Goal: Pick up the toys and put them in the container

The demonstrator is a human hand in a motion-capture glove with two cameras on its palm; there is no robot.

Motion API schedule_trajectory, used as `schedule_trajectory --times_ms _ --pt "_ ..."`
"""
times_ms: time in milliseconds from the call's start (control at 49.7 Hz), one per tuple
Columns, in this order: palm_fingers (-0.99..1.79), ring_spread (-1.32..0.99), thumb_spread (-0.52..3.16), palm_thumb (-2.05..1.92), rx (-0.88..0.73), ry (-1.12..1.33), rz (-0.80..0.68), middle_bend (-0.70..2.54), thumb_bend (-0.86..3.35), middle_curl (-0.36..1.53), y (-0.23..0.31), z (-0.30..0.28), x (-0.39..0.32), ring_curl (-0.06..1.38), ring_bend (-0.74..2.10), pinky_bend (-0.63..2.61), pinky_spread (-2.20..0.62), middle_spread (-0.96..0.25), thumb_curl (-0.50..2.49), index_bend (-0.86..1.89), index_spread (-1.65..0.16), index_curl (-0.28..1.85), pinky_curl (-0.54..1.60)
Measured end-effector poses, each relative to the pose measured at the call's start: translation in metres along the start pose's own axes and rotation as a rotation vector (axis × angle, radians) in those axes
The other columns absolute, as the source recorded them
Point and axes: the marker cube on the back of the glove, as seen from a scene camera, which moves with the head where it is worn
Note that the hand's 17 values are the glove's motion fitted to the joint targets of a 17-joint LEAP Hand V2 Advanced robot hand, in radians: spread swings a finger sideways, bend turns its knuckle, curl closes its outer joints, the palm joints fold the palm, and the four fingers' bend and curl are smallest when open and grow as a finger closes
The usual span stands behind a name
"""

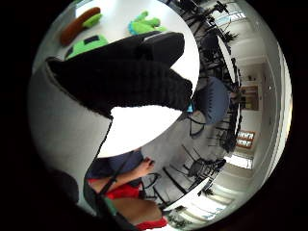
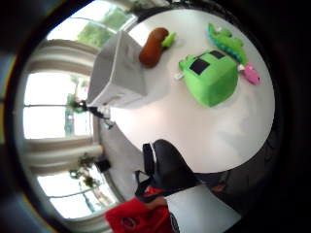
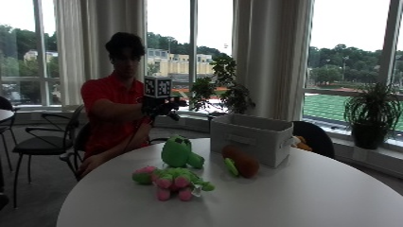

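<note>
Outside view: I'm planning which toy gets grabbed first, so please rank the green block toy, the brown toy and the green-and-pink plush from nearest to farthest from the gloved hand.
The gloved right hand is raised above the table's near edge.
1. Green block toy, on the table below the hand.
2. Brown toy, beside the white container; green-and-pink plush, toward the camera. These two are too close to call.

A round white desk (image 3: pixel 302 198) carries 4 things: a grey fabric container (image 3: pixel 250 138) toward the far edge, a brown toy (image 3: pixel 240 161) just beside it, a green block toy (image 3: pixel 178 152) and a pink-and-green plush (image 3: pixel 171 179) nearer the front edge.
</note>
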Motion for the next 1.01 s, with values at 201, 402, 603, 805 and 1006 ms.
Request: schedule_trajectory --times_ms 201,402,603,805,1006 --pt "-0.40 0.01 1.07 0.04 -0.091 -0.004 0.026 0.05 -0.02 0.18 -0.047 0.020 0.005 0.24 0.22 1.41 0.11 0.04 0.30 -0.03 -0.27 0.07 0.52" --pt "-0.49 0.05 1.03 0.05 -0.364 0.110 0.018 0.04 -0.02 0.13 -0.078 0.123 -0.008 0.27 0.21 1.56 0.10 0.09 0.31 -0.04 -0.26 0.03 0.52" --pt "-0.19 0.05 1.09 0.21 -0.391 0.129 -0.015 0.11 0.04 0.13 -0.078 0.128 -0.005 0.37 0.57 1.55 0.02 0.07 0.35 0.00 -0.30 0.00 0.48" --pt "0.35 -0.16 1.18 0.39 -0.149 -0.021 -0.023 0.35 0.11 0.22 -0.085 0.126 0.008 0.43 0.91 1.41 -0.20 -0.06 0.41 0.11 -0.38 0.02 0.39" --pt "0.71 -0.37 1.07 0.62 -0.009 0.026 -0.056 0.49 0.19 0.30 -0.077 0.112 -0.008 0.45 0.92 1.27 -0.34 -0.22 0.54 0.22 -0.41 0.11 0.36"
